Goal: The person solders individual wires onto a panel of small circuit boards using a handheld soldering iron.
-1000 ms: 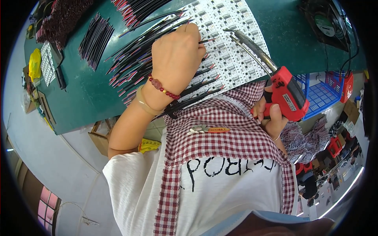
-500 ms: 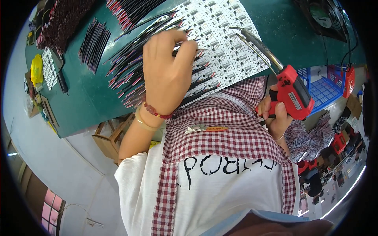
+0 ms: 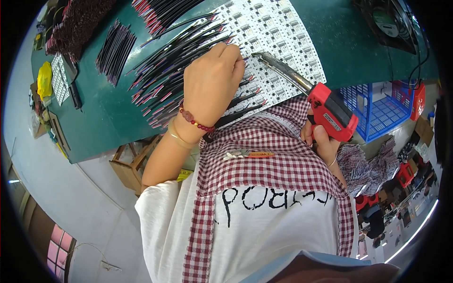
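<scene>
My right hand (image 3: 323,142) is wrapped round the handle of a red and black soldering gun (image 3: 333,112). Its metal tip points up and left, over a white sheet of small circuit boards (image 3: 288,40) and close to my left hand (image 3: 210,87). That hand is closed, its fingertips pinched together above the sheet; whatever lies between them is hidden. Beneath and beside it, many thin black and red wires (image 3: 163,66) fan out leftward, several with their red ends on the sheet. The left palm and some wires under it cannot be seen.
On the green table (image 3: 106,120) lie a small wire bundle (image 3: 115,52), a larger dark bundle (image 3: 82,28) and a yellow bag (image 3: 44,80). A black device (image 3: 387,23) with a cable sits far right. A blue plastic basket (image 3: 377,111) stands beyond the table edge.
The soldering gun has moved left, bringing its tip near my left fingertips. My left hand has shifted slightly right, with its fingers drawn closer together.
</scene>
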### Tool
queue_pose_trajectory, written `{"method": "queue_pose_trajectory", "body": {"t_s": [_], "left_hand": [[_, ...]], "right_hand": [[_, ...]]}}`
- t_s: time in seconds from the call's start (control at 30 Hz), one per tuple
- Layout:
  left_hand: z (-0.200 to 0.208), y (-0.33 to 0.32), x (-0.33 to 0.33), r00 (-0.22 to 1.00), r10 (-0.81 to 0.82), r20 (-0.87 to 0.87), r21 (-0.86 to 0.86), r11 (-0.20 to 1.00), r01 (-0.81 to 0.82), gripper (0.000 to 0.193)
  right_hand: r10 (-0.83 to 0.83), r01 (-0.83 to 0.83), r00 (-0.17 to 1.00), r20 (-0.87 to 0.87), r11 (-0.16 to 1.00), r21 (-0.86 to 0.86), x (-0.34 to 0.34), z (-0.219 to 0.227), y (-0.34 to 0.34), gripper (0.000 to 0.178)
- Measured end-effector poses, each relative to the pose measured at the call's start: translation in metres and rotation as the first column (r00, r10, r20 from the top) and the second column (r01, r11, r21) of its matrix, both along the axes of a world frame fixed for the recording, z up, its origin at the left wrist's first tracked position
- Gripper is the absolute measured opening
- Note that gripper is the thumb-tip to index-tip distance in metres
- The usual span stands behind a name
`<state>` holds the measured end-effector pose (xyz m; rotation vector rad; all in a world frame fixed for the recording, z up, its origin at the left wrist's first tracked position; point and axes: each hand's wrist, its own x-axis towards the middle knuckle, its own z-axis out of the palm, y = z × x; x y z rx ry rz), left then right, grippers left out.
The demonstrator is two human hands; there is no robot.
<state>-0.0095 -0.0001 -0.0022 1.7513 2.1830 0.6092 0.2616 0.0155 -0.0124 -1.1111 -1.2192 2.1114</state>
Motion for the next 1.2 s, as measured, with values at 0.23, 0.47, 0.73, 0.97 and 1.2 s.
{"method": "queue_pose_trajectory", "body": {"t_s": [0.23, 0.47, 0.73, 0.97, 1.2], "left_hand": [[0.005, 0.006, -0.005, 0.996, -0.088, -0.02, -0.029, 0.996, 0.087, 0.007], [0.004, 0.008, -0.009, 0.991, -0.129, -0.021, -0.051, 0.991, 0.128, 0.007], [0.008, 0.01, -0.009, 0.991, -0.132, -0.033, -0.08, 0.988, 0.129, 0.008], [0.009, 0.012, -0.009, 0.989, -0.141, -0.047, -0.093, 0.986, 0.136, 0.007], [0.011, 0.012, -0.01, 0.979, -0.187, -0.083, -0.141, 0.975, 0.174, 0.008]], "right_hand": [[0.042, -0.045, 0.993, 0.108, 0.999, 0.029, 0.003, -0.002, -0.002, 0.039], [-0.012, 0.011, 0.997, 0.076, 1.0, 0.02, -0.002, 0.008, -0.002, 0.04], [-0.016, 0.013, 0.997, 0.072, 0.999, 0.038, -0.001, 0.006, -0.005, 0.038], [0.09, -0.098, 0.987, 0.131, 0.994, 0.05, -0.001, 0.004, 0.002, 0.036], [-0.111, 0.111, 0.993, -0.032, 0.994, -0.019, -0.003, 0.014, -0.001, 0.037]]}}
